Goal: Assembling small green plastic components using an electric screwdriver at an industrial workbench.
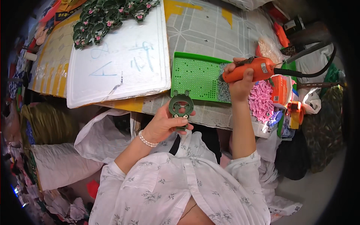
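Note:
My left hand grips a dark green plastic part with a ring-shaped body and small pale spots at its lower end, just off the table's near edge. The fingers wrap behind it and the thumb lies across the bottom. In my right hand is an orange electric screwdriver, its dark front end pointing left over a green perforated tray. Small silvery screws are heaped at the right part of that tray, beneath the tool. The screwdriver's tip is hard to make out.
Several dark green parts with pink pieces lie on a white board at left. Pink plastic pieces are piled right of my right forearm, beside an orange box. A black cable trails from the screwdriver. White sacks stand at lower left.

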Demonstrator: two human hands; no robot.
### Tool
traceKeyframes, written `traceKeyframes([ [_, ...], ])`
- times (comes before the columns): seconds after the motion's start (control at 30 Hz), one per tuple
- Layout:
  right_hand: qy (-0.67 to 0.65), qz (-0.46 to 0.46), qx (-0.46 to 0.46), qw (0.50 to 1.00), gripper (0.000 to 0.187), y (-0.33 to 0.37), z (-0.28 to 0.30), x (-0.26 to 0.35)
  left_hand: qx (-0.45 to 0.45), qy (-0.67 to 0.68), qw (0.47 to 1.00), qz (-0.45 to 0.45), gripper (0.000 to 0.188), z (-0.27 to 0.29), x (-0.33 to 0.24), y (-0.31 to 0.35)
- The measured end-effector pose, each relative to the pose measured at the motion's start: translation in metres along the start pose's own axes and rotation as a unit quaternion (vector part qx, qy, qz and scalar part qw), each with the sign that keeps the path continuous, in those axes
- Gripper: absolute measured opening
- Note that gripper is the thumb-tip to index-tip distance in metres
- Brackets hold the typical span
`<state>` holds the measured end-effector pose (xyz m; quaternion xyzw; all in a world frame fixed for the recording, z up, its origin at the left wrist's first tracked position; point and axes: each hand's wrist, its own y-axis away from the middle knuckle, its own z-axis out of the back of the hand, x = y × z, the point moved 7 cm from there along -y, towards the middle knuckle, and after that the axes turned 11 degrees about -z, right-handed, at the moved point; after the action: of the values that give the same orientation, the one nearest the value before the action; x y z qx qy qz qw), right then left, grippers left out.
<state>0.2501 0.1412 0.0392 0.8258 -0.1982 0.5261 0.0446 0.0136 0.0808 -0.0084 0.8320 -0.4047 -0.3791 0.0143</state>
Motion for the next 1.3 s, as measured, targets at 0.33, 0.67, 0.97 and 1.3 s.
traceKeyframes([
  [0.33,0.024,0.010,-0.017,1.000,0.060,-0.003,0.003,-0.006,-0.012,-0.028,0.999,-0.009,0.043,-0.004,0.004,-0.004],
  [0.67,0.034,0.011,-0.030,0.999,0.059,-0.002,-0.001,-0.005,-0.017,-0.033,0.999,-0.023,0.047,-0.002,0.005,-0.006],
  [0.97,0.046,0.024,-0.019,0.998,0.057,-0.003,0.001,-0.004,-0.021,-0.040,0.998,-0.035,0.047,-0.002,0.008,-0.009],
  [1.3,0.064,0.017,-0.001,0.998,0.074,0.012,-0.016,0.017,-0.060,-0.019,0.996,-0.067,0.043,-0.004,0.016,-0.013],
])
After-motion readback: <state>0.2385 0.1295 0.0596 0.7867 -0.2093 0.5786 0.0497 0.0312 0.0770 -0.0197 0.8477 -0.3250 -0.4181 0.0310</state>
